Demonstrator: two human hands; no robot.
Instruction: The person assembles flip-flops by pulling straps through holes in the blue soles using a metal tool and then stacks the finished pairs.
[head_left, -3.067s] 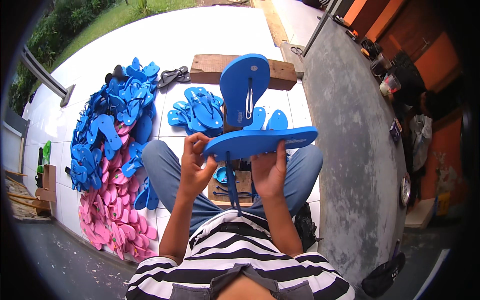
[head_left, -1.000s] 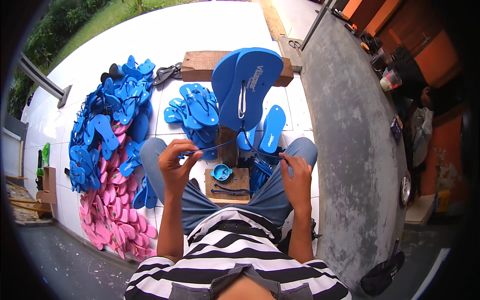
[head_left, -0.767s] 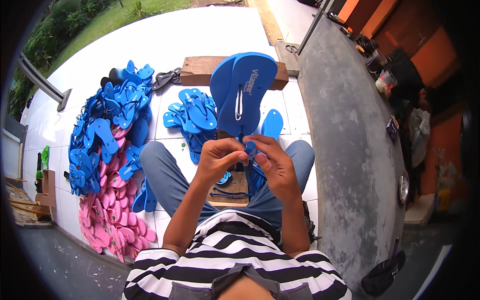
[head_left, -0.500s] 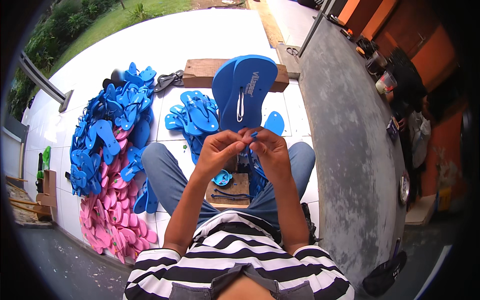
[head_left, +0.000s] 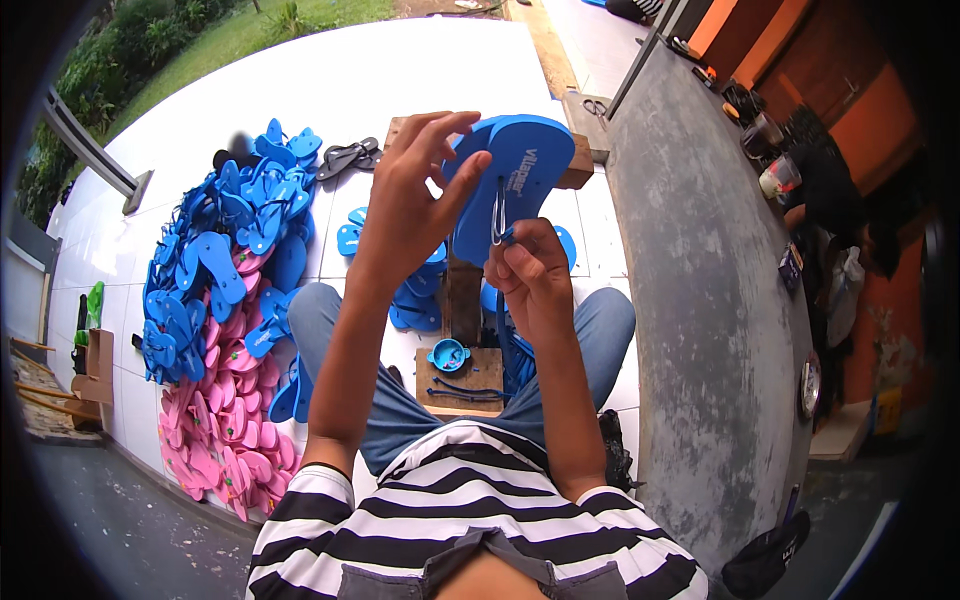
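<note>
Left hand [head_left: 415, 195] open, fingers spread, hiding part of blue sandal sole [head_left: 520, 180]; right hand [head_left: 535, 275] pinching strap end [head_left: 508, 237].

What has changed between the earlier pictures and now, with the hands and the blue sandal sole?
The left hand has let go and lifted, fingers spread, in front of the blue sandal sole. The right hand stays low at the metal tool, pinching the blue strap. The sole remains upright on the wooden stand; the sandal piles lie unchanged.
</note>
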